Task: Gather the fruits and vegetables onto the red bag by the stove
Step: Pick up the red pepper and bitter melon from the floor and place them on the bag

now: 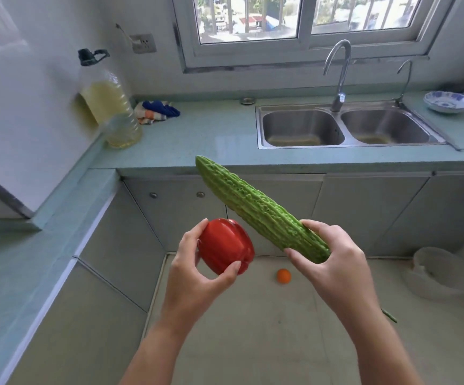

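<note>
My left hand [194, 270] grips a red bell pepper [225, 245] between thumb and fingers, held in the air in front of the cabinets. My right hand [333, 262] holds the lower end of a long bumpy green bitter gourd [255, 207], which slants up and to the left. On the floor below lies a small orange fruit [283, 275], and a thin green vegetable [389, 315] shows past my right forearm. The red bag and the stove are not in view.
A pale green L-shaped countertop [197, 145] carries a large oil bottle [108, 107], a folded cloth [155, 112], a double steel sink [344, 126] with a tap and a blue-patterned bowl [449, 101]. A white plastic container [436, 270] stands on the floor at right.
</note>
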A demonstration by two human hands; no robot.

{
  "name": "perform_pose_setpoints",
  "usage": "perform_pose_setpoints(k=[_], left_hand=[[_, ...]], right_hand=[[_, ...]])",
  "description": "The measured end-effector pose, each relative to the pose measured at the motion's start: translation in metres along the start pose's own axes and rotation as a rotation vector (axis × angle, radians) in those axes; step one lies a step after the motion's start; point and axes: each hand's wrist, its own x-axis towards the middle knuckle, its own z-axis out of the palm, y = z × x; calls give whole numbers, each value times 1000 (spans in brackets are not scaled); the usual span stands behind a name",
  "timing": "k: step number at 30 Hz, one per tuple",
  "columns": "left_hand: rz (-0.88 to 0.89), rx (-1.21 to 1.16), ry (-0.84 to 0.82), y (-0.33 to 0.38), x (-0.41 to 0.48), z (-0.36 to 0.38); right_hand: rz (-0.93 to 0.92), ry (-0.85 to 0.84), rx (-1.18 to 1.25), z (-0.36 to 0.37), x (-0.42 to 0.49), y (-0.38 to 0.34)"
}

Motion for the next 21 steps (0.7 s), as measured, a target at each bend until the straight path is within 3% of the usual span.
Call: perform_pose_setpoints(k=[10,21], left_hand=[[-85,50,291,-10,-85,-107],[-185,250,697,3,-287,-227]], right_hand=[[-235,-236,30,67,-50,-83],[-498,-541,125,107,-194,-189]])
